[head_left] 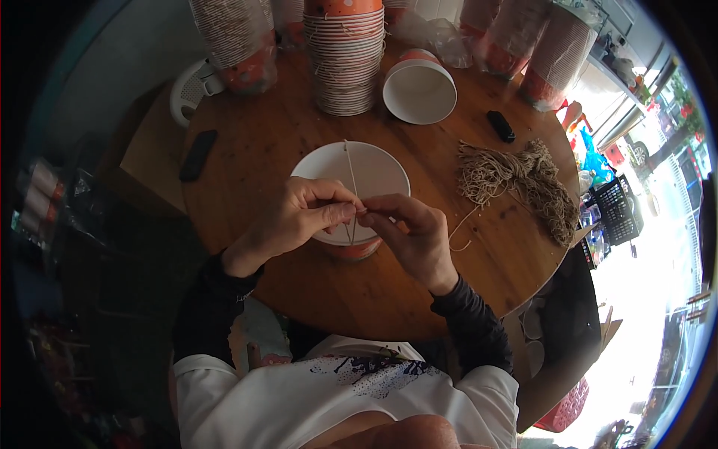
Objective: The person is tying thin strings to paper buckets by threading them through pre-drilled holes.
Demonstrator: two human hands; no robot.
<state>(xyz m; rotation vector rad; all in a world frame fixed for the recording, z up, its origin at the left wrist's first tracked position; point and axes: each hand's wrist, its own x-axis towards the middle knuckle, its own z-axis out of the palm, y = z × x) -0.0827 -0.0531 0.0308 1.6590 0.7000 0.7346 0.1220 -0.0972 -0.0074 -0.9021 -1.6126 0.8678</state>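
A paper bucket (314,162), white inside with an orange-red outside, stands upright on the round wooden table in front of me. A thin cord (350,166) runs across its mouth from the far rim toward the near rim. Over the middle of the bucket, my left hand (310,211) pinches the cord between thumb and fingertips. My right hand (409,228) meets it there, its thumb and forefinger closed on the cord too. The fingertips of both hands nearly touch, and they hide the part of the cord between them.
A tangled bundle of beige cords (516,179) lies right on the table (419,299). Behind stand a tall stack of nested buckets (344,67), a tipped bucket (420,91) and plastic-wrapped stacks (557,56). A black object (501,126) lies far right, a dark flat one (198,156) left.
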